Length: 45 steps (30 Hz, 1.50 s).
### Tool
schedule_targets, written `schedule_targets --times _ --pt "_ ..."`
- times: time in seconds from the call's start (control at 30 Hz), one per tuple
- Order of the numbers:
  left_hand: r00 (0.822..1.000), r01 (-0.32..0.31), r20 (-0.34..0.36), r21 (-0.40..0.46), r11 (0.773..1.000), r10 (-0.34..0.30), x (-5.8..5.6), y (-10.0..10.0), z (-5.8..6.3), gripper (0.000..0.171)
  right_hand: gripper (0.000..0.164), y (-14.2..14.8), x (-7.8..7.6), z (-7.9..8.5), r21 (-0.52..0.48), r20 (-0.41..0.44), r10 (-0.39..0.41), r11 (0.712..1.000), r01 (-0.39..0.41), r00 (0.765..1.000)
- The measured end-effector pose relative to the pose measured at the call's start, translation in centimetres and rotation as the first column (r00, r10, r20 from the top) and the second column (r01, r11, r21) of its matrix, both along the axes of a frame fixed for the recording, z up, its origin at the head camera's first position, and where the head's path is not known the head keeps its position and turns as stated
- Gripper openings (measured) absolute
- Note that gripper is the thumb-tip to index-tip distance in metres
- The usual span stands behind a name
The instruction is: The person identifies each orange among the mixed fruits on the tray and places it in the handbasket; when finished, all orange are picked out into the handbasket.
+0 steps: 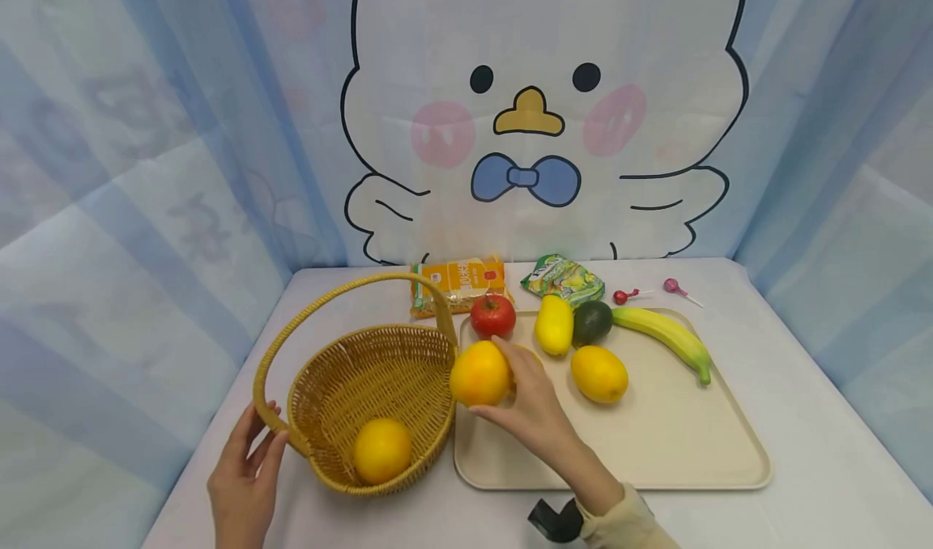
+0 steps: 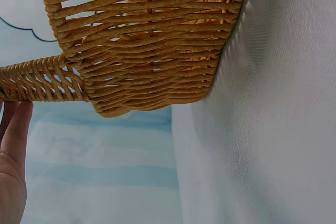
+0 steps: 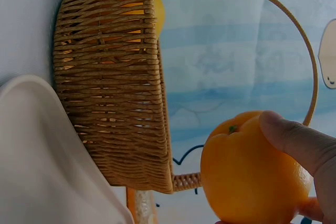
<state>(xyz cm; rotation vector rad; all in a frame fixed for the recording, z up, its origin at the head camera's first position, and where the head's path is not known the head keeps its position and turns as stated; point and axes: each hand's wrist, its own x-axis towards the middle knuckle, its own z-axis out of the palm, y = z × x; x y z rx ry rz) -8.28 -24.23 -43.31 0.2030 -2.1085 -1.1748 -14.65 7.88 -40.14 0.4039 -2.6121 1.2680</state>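
Note:
My right hand (image 1: pixel 526 401) grips an orange (image 1: pixel 481 373) between thumb and fingers, above the tray's left edge and beside the basket rim. In the right wrist view the orange (image 3: pixel 252 171) shows its green stem spot. A woven basket (image 1: pixel 342 355) with a tall arched handle stands left of the tray, and a second orange (image 1: pixel 382 450) lies inside it. My left hand (image 1: pixel 244 472) holds the near end of the basket's handle (image 1: pixel 273 355). The left wrist view shows fingertips against the handle's woven base (image 2: pixel 52 80).
The beige tray (image 1: pixel 685 452) carries a red tomato-like fruit (image 1: pixel 493 316), a mango (image 1: pixel 555 325), an avocado (image 1: pixel 593 322), a lemon (image 1: pixel 599 374) and a banana (image 1: pixel 666 337). Another yellow fruit is mostly hidden behind my right hand. Snack bags (image 1: pixel 462 283) and lollipops (image 1: pixel 672 286) lie behind.

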Motion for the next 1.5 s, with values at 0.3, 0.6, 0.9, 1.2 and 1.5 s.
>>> schedule_targets --times 0.3,0.6,0.9,1.2,1.5 --pt "1.0 0.011 0.007 0.004 1.0 -0.011 -0.1 -0.1 -0.3 0.061 0.092 -0.8 -0.3 0.7 0.005 0.028 0.025 1.0 -0.025 0.999" --pt "1.0 0.029 0.01 0.014 0.999 -0.03 -0.2 -0.3 -0.3 0.062 0.092 -1.4 -0.6 1.0 -0.011 0.032 0.06 0.998 -0.06 0.998" --pt "0.997 0.063 -0.036 0.038 0.997 -0.061 -0.1 -0.2 -0.1 0.063 0.091 -2.0 -0.9 1.0 0.031 0.037 0.093 0.995 -0.094 0.995" --pt "0.994 0.087 -0.066 0.042 0.995 -0.084 -0.2 -0.3 -0.2 0.063 0.089 -2.8 -1.4 1.1 0.038 0.056 0.134 0.99 -0.136 0.989" --pt "0.996 0.074 -0.055 0.038 0.997 -0.072 0.0 -0.3 0.0 0.063 0.09 -3.3 -2.1 0.8 0.044 0.115 0.156 0.986 -0.162 0.981"
